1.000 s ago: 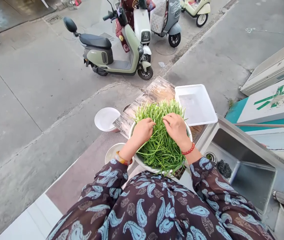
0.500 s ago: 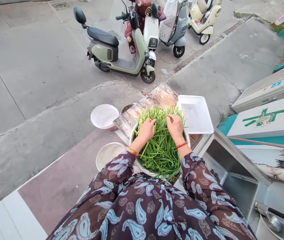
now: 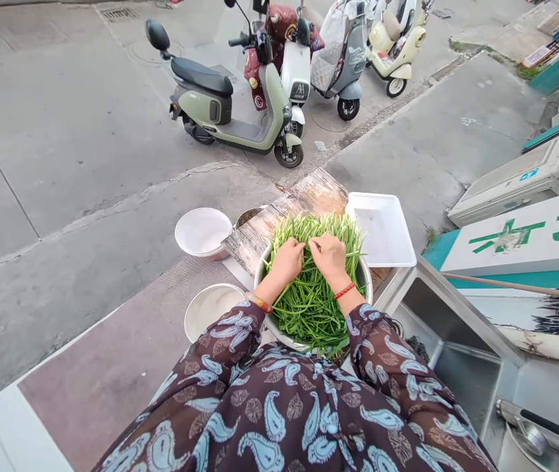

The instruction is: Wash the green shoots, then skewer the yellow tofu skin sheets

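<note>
A round, pale-rimmed basin (image 3: 260,270) in front of me is heaped with chives (image 3: 311,301), their whitish ends pointing away and the green leaves toward my body. Over the left part of the heap, my left hand (image 3: 287,260) is closed, thumb and fingers pinched on chives. My right hand (image 3: 329,257), with a red bead bracelet at the wrist, pinches at chives too, its fingertips close to those of the left. The exact strands between the fingertips are too small to make out.
The basin stands by a worn wooden board (image 3: 309,190). A white rectangular tray (image 3: 382,229) is at its right, with a metal sink (image 3: 466,367) nearer. White bowls (image 3: 204,231) and a cream bowl (image 3: 205,308) sit left. Parked scooters (image 3: 240,105) stand beyond.
My right hand has moved left and slightly toward me, bringing its fingertips near the left hand's. The left hand has barely moved. The whole view has shifted slightly.
</note>
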Motion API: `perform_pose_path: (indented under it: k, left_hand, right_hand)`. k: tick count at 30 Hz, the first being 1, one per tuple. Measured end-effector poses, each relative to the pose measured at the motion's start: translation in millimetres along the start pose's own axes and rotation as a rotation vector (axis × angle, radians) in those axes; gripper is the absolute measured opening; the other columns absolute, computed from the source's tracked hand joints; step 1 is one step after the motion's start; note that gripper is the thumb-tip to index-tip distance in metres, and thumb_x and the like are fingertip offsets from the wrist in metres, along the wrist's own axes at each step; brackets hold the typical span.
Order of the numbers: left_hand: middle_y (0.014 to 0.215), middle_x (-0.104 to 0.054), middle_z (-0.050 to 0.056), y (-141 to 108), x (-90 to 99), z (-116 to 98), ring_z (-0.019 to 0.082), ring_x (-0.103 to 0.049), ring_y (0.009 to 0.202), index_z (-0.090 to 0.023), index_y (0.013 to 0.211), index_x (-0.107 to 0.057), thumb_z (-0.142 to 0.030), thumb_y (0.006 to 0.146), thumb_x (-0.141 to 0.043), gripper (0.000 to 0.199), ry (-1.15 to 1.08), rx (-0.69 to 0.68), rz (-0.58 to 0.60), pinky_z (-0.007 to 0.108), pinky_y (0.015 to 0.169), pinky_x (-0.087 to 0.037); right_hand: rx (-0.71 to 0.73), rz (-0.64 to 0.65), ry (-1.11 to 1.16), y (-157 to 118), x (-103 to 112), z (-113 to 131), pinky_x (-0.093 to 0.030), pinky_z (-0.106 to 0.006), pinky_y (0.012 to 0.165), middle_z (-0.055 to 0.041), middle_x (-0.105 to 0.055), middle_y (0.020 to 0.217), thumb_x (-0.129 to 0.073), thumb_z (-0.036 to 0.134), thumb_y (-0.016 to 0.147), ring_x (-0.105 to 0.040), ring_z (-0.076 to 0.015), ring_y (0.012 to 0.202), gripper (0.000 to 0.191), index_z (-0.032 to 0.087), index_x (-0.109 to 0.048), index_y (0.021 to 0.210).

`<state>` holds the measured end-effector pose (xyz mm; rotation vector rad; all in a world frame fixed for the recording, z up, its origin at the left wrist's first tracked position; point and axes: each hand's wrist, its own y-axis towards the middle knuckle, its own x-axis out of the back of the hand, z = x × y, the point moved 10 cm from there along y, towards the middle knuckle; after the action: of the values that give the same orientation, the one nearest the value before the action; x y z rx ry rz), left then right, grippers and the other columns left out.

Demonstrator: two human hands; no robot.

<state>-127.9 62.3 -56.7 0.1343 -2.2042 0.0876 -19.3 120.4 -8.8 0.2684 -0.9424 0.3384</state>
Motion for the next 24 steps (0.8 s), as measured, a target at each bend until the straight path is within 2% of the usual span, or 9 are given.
perform_pose_path:
  k: [2,4,9,12,17,21,24]
  left_hand:
    - [0.104,-0.057,0.011,-1,0.1,2,0.023,-0.057,0.094,-0.017,0.116,-0.070,-0.017,0.095,-0.041,0.035,-0.020,-0.001,-0.002,0.038,0.089,-0.049]
    - [0.104,-0.057,0.011,-1,-0.2,3,0.023,-0.057,0.096,-0.017,0.115,-0.070,-0.016,0.094,-0.043,0.034,-0.022,-0.001,-0.001,0.039,0.090,-0.049]
    - [0.106,-0.057,0.011,0,-0.3,8,0.023,-0.058,0.096,-0.016,0.114,-0.070,-0.014,0.090,-0.047,0.033,-0.061,0.023,-0.013,0.040,0.091,-0.050]
    - [0.105,-0.058,0.011,2,2.0,11,0.023,-0.059,0.096,-0.016,0.115,-0.071,-0.014,0.089,-0.048,0.034,-0.112,0.040,-0.036,0.040,0.091,-0.050]
    - [0.092,-0.060,0.007,8,10.3,15,0.020,-0.061,0.086,-0.016,0.109,-0.072,-0.015,0.088,-0.054,0.028,-0.213,0.074,-0.082,0.036,0.085,-0.051]
    - [0.089,-0.060,0.004,13,15.4,4,0.016,-0.058,0.075,-0.017,0.108,-0.071,-0.018,0.084,-0.064,0.025,-0.285,0.067,-0.097,0.032,0.076,-0.051]
    - [0.084,-0.059,0.002,14,18.4,-4,0.014,-0.055,0.070,-0.017,0.098,-0.072,-0.019,0.075,-0.074,0.023,-0.373,0.071,-0.121,0.030,0.071,-0.049]
  right_hand:
    - [-0.111,0.073,0.052,3,-22,-6,-0.044,-0.042,0.091,-0.0105,-0.070,0.092,-0.058,0.033,0.090,-0.061,-0.0260,0.092,0.022,0.022,-0.076,0.084]
    - [-0.223,0.074,0.113,8,-37,-16,-0.046,-0.040,0.087,-0.0097,-0.072,0.089,-0.060,0.032,0.087,-0.063,-0.0243,0.087,0.020,0.022,-0.077,0.080]
    - [-0.363,0.050,0.255,18,-59,-39,-0.050,-0.036,0.077,-0.0026,-0.072,0.072,-0.068,0.035,0.077,-0.064,-0.0204,0.073,0.015,0.023,-0.075,0.073]
    - [-0.378,0.038,0.378,14,-61,-50,-0.052,-0.035,0.075,-0.0032,-0.072,0.073,-0.070,0.035,0.074,-0.064,-0.0202,0.071,0.015,0.021,-0.074,0.073]
    - [-0.342,-0.011,0.602,-12,-53,-60,-0.054,-0.034,0.075,-0.0077,-0.074,0.084,-0.066,0.046,0.078,-0.065,-0.0201,0.076,0.032,0.016,-0.074,0.087]
    - [-0.323,-0.069,0.701,-28,-45,-63,-0.054,-0.034,0.078,-0.0077,-0.073,0.091,-0.069,0.048,0.075,-0.064,-0.0195,0.079,0.033,0.018,-0.073,0.087]
    - [-0.313,-0.083,0.754,-31,-44,-61,-0.053,-0.035,0.080,-0.0059,-0.073,0.088,-0.071,0.047,0.074,-0.063,-0.0194,0.078,0.029,0.019,-0.072,0.084]
